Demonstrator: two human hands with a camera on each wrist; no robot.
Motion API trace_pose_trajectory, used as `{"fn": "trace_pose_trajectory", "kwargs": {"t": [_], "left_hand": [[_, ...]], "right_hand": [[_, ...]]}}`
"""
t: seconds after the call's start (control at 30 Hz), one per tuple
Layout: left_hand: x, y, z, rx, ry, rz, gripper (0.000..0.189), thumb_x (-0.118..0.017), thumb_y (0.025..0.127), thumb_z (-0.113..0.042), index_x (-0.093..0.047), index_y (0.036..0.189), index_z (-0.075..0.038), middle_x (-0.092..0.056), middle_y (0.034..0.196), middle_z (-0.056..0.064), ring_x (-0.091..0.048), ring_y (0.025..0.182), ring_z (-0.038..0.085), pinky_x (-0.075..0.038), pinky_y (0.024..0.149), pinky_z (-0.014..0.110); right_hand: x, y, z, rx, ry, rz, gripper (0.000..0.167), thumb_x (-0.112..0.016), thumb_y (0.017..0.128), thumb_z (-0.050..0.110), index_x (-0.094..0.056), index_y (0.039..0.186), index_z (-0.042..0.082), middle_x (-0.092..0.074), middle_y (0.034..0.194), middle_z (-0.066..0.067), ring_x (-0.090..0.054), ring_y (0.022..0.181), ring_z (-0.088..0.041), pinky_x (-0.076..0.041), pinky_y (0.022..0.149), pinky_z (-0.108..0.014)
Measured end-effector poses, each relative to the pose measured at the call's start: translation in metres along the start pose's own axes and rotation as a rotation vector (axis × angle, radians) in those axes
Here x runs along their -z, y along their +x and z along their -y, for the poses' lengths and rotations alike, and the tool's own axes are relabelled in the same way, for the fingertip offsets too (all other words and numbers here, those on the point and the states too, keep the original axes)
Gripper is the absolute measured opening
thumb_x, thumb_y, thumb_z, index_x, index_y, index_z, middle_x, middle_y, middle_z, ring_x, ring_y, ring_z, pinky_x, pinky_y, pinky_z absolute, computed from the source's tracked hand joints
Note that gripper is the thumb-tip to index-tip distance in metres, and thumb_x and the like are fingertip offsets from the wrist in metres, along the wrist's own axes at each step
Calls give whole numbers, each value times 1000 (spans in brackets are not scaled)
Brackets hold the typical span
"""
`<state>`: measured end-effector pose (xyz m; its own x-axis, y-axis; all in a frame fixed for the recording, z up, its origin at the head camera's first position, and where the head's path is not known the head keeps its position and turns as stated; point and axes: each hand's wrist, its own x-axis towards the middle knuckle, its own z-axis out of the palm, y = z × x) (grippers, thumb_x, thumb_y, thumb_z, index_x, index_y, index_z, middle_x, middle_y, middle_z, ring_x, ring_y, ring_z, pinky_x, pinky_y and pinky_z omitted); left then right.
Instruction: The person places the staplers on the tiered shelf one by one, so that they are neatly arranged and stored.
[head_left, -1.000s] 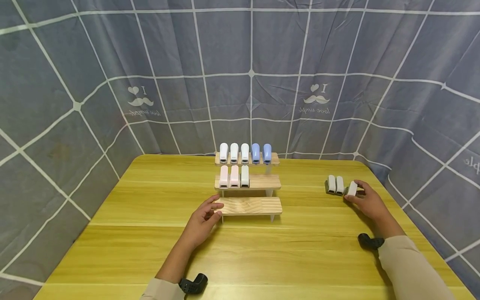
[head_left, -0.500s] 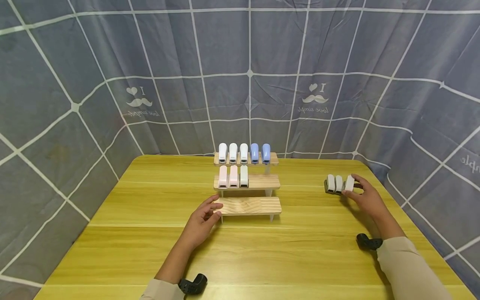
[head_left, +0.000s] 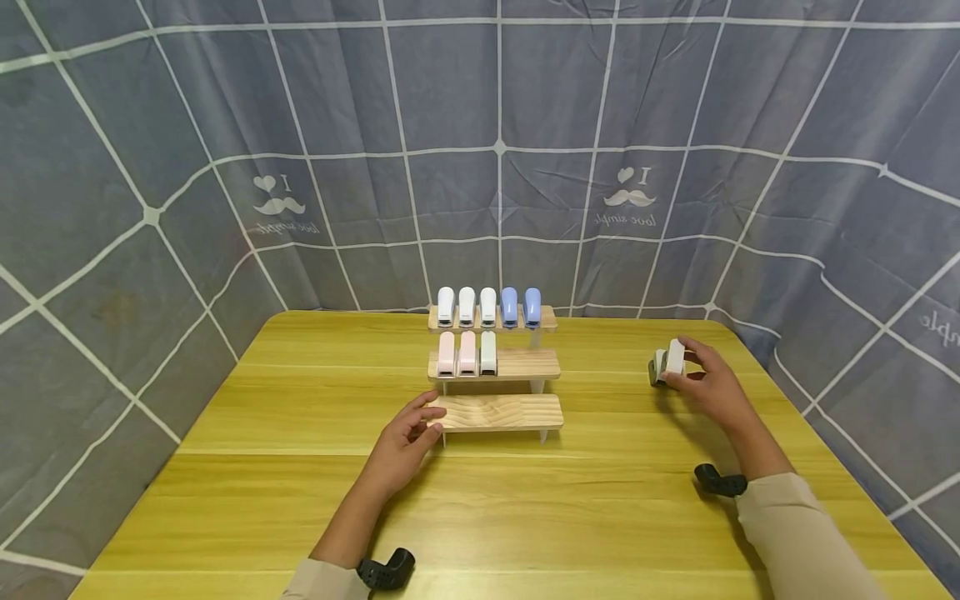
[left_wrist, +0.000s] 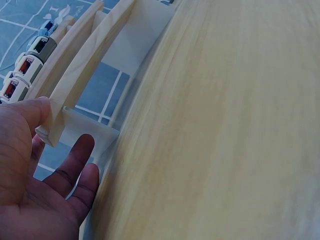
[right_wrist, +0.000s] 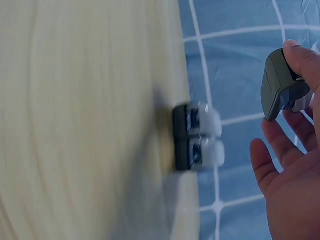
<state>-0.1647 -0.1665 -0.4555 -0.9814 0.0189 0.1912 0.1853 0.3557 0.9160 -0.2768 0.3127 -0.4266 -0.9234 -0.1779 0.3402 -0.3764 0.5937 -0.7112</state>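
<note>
In the head view, my right hand (head_left: 712, 383) holds a small stapler (head_left: 675, 357) with a white top and a dark grey-green base. The right wrist view shows that stapler (right_wrist: 280, 82) raised off the table between thumb and fingertips. Below it two matching staplers (right_wrist: 197, 135) stand side by side on the table; in the head view one of the standing staplers (head_left: 657, 367) is partly covered by the held one. My left hand (head_left: 405, 442) grips the left end of the lowest board (left_wrist: 82, 75) of a three-step wooden stand, its other fingers loosely extended.
On the top step (head_left: 549, 318) stand three white staplers and two blue ones. The middle step (head_left: 528, 363) bears two pink staplers and a pale green one at its left. A grey checked curtain (head_left: 337, 100) surrounds the back and sides of the wooden table (head_left: 525, 517).
My right hand has lifted the rightmost stapler of the table group and carried it left, over the other two. The left hand stays at the stand.
</note>
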Motion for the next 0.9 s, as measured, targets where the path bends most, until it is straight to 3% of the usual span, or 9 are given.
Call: {"fn": "trace_pose_trajectory", "kwargs": {"t": [0.3, 0.5, 0.73, 0.9], "left_hand": [[3, 3, 8, -27, -19, 42, 22, -63, 99, -12, -69, 120, -8, -45, 151, 2, -51, 127, 26, -45, 95, 41], [2, 2, 7, -44, -17, 30, 22, -63, 98, -10, -69, 119, -6, -45, 151, 6, -52, 126, 27, -45, 94, 42], [1, -4, -9, -10, -5, 1, 21, -61, 97, -2, -68, 117, 1, -45, 150, 13, -53, 124, 32, -45, 93, 42], [2, -2, -2, -19, -14, 14, 22, -62, 98, -7, -69, 118, -3, -45, 151, 9, -54, 123, 28, -45, 92, 41]], "right_hand": [[-15, 5, 27, 62, 56, -12, 74, -73, 91, 5, -31, 150, -9, -38, 141, -32, -46, 120, -45, -40, 78, -7], [-23, 7, 44, 57, 65, 1, 74, -73, 92, 10, -31, 152, -4, -41, 140, -28, -48, 118, -41, -41, 77, -9], [-35, 11, 58, 47, 82, 4, 74, -76, 90, 15, -35, 149, -2, -48, 138, -25, -49, 119, -37, -43, 80, -19], [-46, 15, 69, 47, 104, 3, 74, -76, 90, 17, -35, 149, 0, -47, 140, -22, -47, 125, -36, -41, 86, -31]]}}
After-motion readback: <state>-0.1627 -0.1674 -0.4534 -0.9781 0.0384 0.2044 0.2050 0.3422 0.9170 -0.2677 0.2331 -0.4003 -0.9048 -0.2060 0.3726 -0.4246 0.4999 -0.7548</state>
